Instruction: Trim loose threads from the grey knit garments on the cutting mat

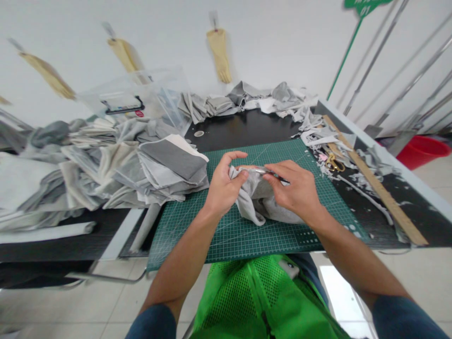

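A grey piece of cloth (256,200) hangs bunched over the green cutting mat (226,240). My left hand (228,181) pinches its upper edge between thumb and fingers, with the index finger raised and curved. In my right hand (294,186) is a slim silver tool with a dark end (259,170); its exact kind I cannot make out. The tool's shiny tip lies along the cloth's top edge, close to my left thumb. Part of the tool is hidden by the right fingers.
Left of the mat lies a heap of grey cloth pieces (173,162), before a clear plastic box (141,94). More scraps (247,96) line the back. At right are gold-handled scissors (334,162) and a wooden ruler (374,179). A red bucket (423,151) stands beyond.
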`<move>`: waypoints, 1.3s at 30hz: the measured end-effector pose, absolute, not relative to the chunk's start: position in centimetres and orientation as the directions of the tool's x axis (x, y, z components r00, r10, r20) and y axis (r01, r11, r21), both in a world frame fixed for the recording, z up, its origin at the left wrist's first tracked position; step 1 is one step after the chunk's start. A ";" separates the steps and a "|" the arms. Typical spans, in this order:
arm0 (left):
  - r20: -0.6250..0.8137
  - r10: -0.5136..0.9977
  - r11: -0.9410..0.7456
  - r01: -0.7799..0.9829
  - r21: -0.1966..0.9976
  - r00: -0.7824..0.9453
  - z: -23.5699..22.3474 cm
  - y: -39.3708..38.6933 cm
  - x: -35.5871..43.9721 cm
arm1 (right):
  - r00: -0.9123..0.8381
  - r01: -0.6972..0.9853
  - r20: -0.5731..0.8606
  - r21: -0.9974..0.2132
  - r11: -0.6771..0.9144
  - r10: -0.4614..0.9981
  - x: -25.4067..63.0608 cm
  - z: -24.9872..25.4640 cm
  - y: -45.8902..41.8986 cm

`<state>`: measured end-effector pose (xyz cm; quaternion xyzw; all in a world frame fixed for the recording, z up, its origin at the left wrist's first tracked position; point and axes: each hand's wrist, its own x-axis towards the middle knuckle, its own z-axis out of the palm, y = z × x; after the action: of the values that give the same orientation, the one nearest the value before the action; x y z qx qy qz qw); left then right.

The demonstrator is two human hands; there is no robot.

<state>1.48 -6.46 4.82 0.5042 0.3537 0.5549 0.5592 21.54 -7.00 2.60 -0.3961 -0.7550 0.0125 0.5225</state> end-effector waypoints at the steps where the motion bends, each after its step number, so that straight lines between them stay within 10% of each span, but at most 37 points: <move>1: 0.155 0.980 -0.117 -0.263 0.958 0.128 4.8 -6.5 1.5 | -0.137 0.586 0.777 -0.437 0.682 0.615 21.5 2.6 -7.0; 39: 0.239 0.971 -0.239 -0.078 0.968 -0.004 5.0 -6.7 1.8 | -0.145 0.557 0.765 -0.461 0.691 0.627 21.2 3.1 -7.5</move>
<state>1.81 -6.73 4.95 0.5380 0.4152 0.5743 0.4565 21.25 -7.48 3.07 -0.3917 -0.7559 0.0334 0.5235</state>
